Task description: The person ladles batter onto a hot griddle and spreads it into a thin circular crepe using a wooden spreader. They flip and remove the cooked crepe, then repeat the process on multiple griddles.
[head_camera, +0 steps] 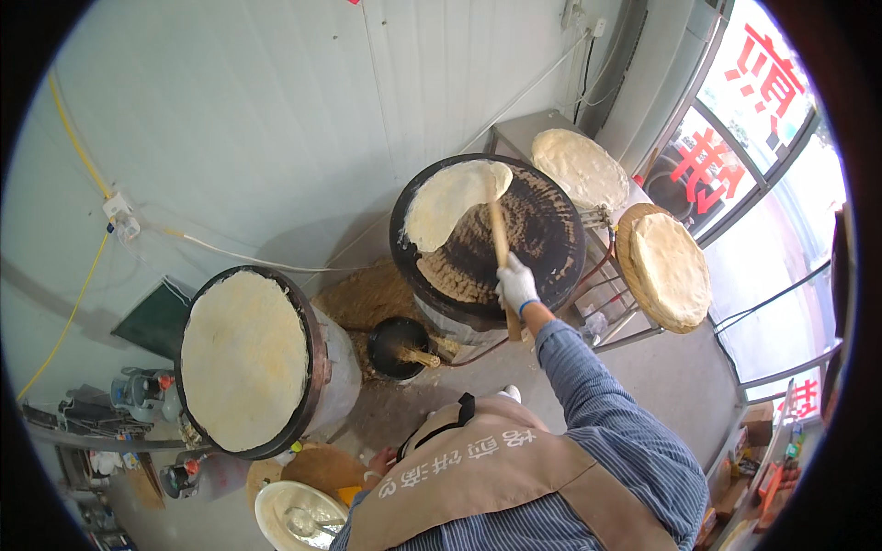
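Observation:
My right hand (517,282), in a white glove, is closed around a long wooden spreader (497,224). The spreader's far end reaches the edge of a pale batter layer (448,200), which covers the upper left part of a round black griddle (551,241). Brown residue marks the rest of that griddle. My left hand (379,463) is bare and low by the apron, partly hidden; its fingers cannot be made out well. A second griddle (310,344) on the left bears a thin, pale round flatbread (244,358) over nearly its whole surface.
Stacked flatbreads (579,169) lie right of the griddle, and more (668,268) on a round woven board (628,255). A black pot (386,351) with a straw brush (419,357) stands between the griddles. A white basin (265,513) with a ladle (303,521) is at lower left. A hose crosses nearby.

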`<state>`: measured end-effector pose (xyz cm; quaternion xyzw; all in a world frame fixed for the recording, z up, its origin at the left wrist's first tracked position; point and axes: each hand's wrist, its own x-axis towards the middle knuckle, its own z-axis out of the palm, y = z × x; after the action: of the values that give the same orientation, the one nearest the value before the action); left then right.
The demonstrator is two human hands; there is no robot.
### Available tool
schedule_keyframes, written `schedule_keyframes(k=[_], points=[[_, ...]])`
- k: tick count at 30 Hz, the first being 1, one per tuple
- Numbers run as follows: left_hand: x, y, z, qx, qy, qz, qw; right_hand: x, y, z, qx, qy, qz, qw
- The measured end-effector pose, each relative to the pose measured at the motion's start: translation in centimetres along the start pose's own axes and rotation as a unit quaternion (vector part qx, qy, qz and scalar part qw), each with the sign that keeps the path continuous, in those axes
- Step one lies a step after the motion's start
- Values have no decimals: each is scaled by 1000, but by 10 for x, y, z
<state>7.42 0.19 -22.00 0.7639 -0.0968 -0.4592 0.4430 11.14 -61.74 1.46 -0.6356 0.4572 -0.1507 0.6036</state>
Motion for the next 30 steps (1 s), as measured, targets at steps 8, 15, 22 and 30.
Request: schedule_keyframes(k=[8,15,22,30], points=[[19,-4,3,-311,30,-212,926,60,-4,-27,-226,83,-14,970],[17,-8,-5,-265,35,-184,946,35,-29,19,-17,34,-7,999],[17,-3,-14,-226,20,-169,959,51,-22,8,71,94,25,993],[21,-3,-22,-188,8,-152,970,-3,8,27,-135,85,-9,987]])
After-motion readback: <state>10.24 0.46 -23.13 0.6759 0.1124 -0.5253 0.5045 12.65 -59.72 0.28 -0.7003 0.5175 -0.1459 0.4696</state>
